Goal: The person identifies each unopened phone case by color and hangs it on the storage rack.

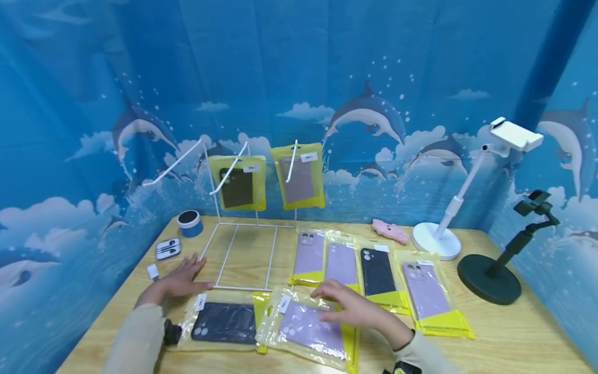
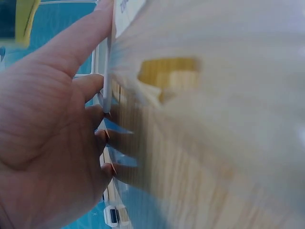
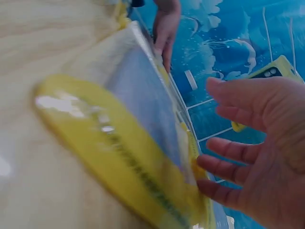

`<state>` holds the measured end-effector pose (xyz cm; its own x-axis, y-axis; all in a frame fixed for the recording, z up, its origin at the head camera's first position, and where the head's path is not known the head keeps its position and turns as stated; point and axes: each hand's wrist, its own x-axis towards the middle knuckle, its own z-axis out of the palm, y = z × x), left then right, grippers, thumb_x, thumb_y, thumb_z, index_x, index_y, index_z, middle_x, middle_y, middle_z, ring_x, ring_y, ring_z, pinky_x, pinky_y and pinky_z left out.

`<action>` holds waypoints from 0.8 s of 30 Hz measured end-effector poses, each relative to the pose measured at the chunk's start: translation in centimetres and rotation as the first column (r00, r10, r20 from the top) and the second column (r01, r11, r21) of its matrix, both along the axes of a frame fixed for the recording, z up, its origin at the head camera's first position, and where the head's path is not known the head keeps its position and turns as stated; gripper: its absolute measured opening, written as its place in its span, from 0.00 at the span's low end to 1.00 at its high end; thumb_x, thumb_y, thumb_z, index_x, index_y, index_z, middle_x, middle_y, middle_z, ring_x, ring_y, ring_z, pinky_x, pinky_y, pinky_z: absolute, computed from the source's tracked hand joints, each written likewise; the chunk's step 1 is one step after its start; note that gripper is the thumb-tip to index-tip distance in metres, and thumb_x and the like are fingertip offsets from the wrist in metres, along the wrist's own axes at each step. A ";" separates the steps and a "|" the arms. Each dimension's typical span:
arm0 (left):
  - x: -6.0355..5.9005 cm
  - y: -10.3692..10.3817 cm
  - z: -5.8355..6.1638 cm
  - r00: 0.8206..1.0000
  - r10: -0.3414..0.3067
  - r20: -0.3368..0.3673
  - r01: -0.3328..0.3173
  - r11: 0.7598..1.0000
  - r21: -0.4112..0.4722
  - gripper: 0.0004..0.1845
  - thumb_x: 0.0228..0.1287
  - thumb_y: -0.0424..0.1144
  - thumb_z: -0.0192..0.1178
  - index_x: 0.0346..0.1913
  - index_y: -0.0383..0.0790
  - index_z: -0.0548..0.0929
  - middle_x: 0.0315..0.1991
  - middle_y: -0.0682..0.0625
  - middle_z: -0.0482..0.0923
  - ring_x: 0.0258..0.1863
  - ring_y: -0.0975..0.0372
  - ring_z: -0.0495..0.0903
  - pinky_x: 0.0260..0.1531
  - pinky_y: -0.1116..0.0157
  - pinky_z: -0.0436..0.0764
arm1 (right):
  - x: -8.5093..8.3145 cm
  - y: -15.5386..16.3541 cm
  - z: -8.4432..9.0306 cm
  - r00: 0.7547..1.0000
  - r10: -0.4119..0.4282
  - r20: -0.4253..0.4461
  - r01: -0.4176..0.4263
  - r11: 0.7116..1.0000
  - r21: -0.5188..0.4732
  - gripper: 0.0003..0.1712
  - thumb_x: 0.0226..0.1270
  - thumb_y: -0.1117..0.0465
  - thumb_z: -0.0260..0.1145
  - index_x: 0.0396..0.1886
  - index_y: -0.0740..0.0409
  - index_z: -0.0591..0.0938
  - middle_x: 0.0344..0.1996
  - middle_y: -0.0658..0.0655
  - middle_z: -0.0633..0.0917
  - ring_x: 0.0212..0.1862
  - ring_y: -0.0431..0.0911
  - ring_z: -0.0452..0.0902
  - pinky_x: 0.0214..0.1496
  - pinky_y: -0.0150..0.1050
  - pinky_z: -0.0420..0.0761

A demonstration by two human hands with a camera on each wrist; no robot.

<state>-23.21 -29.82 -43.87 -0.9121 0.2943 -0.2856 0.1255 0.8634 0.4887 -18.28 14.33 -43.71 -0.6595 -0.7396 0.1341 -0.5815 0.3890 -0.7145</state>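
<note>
Here we go, both hands are down low over the wooden worktop (image 1: 490, 332). The right hand (image 1: 357, 309) hovers with fingers spread and relaxed right over the lilac phone case packet (image 1: 310, 330), a clear bag with yellow edging lying at the front of the worktop, its long axis running left to right and slightly askew, yellow end toward the right wrist. From the right wrist view the fingertips (image 3: 209, 188) sit at the packet's yellow edge, perhaps just touching it; nothing is pinched. Just beside it to the left lies the dark phone case packet (image 1: 224, 322), same lie, long axis across. The left hand (image 1: 179, 280) rests flat on the worktop behind that dark packet, fingers straight and fanned, thumb up against the near rail of the white wire display rack (image 1: 243, 254). So the right hand is clearly the nearer one to the lilac packet, which lies directly beneath its fingers. Behind, a row of four more packeted cases (image 1: 369, 270) lies side by side, long axes pointing away from the person, and two packets hang on the rack's hooks (image 1: 266, 179).
</note>
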 end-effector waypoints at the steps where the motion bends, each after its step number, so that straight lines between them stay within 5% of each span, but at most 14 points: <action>1: 0.0 0.0 0.0 1.000 -0.001 -0.001 0.001 1.000 -0.001 0.50 0.61 0.60 0.58 0.72 0.28 0.49 0.70 0.24 0.33 0.67 0.30 0.32 0.61 0.32 0.38 | 0.3 0.1 -0.2 1.000 0.010 -0.026 -0.009 1.000 0.029 0.24 0.64 0.54 0.65 0.56 0.60 0.75 0.52 0.57 0.75 0.53 0.51 0.73 0.57 0.43 0.76; 12: -0.1 0.0 0.1 1.000 -0.004 0.003 0.003 1.000 0.025 0.51 0.61 0.60 0.57 0.71 0.26 0.49 0.70 0.23 0.32 0.67 0.30 0.31 0.60 0.32 0.36 | 1.7 0.3 -1.2 0.995 -0.068 -0.071 0.080 0.982 0.169 0.31 0.56 0.51 0.71 0.59 0.51 0.75 0.55 0.54 0.73 0.57 0.51 0.68 0.59 0.48 0.72; 18: -0.2 -0.1 0.0 1.000 -0.011 0.001 0.011 0.999 0.033 0.53 0.59 0.63 0.56 0.71 0.26 0.49 0.70 0.24 0.32 0.67 0.30 0.30 0.61 0.32 0.34 | 1.7 0.3 -1.1 0.994 -0.067 0.082 0.050 0.978 0.200 0.37 0.52 0.48 0.72 0.64 0.45 0.72 0.53 0.54 0.70 0.55 0.49 0.67 0.55 0.42 0.73; 24: -0.3 -0.3 -0.4 1.000 -0.014 0.009 0.014 0.999 0.034 0.53 0.59 0.64 0.57 0.72 0.27 0.48 0.70 0.24 0.32 0.67 0.30 0.30 0.61 0.32 0.35 | 1.5 0.6 -1.4 0.997 -0.008 0.080 -0.004 0.989 0.147 0.28 0.56 0.51 0.70 0.58 0.49 0.76 0.54 0.53 0.75 0.58 0.49 0.68 0.60 0.43 0.71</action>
<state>-23.52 -30.13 -44.27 -0.9051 0.3168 -0.2836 0.1331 0.8446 0.5186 -16.81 14.88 -45.14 -0.6651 -0.7462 -0.0292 -0.5240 0.4942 -0.6937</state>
